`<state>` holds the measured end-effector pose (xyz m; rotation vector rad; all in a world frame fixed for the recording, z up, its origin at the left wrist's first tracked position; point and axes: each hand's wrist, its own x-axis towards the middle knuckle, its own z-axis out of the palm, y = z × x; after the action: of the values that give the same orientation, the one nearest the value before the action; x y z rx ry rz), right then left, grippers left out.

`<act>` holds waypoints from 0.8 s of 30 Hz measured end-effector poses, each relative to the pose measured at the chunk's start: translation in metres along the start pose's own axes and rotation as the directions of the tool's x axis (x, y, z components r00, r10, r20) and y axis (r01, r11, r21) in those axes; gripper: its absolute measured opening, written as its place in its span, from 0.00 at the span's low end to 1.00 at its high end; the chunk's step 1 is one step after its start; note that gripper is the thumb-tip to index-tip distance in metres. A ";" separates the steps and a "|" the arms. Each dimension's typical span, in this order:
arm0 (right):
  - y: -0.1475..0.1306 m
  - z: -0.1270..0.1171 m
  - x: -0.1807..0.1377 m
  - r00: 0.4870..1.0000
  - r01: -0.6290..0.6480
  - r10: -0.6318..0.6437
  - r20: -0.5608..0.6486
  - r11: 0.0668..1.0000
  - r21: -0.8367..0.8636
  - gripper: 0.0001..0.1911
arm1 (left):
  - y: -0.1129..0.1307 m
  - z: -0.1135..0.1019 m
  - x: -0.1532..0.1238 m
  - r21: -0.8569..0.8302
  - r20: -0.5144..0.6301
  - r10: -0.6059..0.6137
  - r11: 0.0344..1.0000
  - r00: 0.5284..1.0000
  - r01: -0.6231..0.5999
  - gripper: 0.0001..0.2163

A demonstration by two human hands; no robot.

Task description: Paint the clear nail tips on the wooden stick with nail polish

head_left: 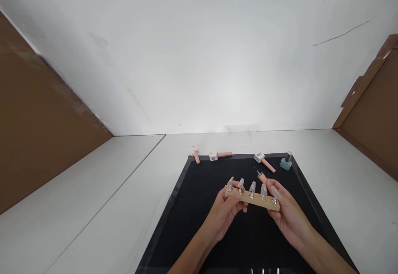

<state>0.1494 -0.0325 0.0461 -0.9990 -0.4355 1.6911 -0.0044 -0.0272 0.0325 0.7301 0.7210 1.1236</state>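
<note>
My left hand [224, 212] grips the left end of a wooden nail-tip stand [256, 200], its thumb along the front edge. Several clear false nail tips [252, 187] stand on small silver mounts along the bar. At the bar's right end, my right hand [287, 207] is closed around a small peach-coloured tube [263, 178]. The tube's grey tip points up and left, behind the nail tips. Fingers of this hand also reach under the bar and seem to touch it. The bar is held above a black mat [192, 220], sloping down to the right.
Along the mat's far edge lie several nail polish bottles: white ones with peach handles, at the left [195, 153], middle [214, 156] and right [259, 157], and a teal bottle [286, 163] with a dark cap. Brown panels [40, 112] flank the white table [102, 191] before a white wall.
</note>
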 end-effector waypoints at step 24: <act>-0.027 -0.015 -0.009 0.886 0.433 -0.358 0.294 0.866 -0.252 0.10 | -0.001 -0.007 -0.009 0.265 0.244 -0.019 0.963 0.970 -0.048 0.21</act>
<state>0.1784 -0.0339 0.0595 -0.8525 -1.0262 1.3875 -0.0121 -0.0344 0.0288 1.0871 0.6646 0.9359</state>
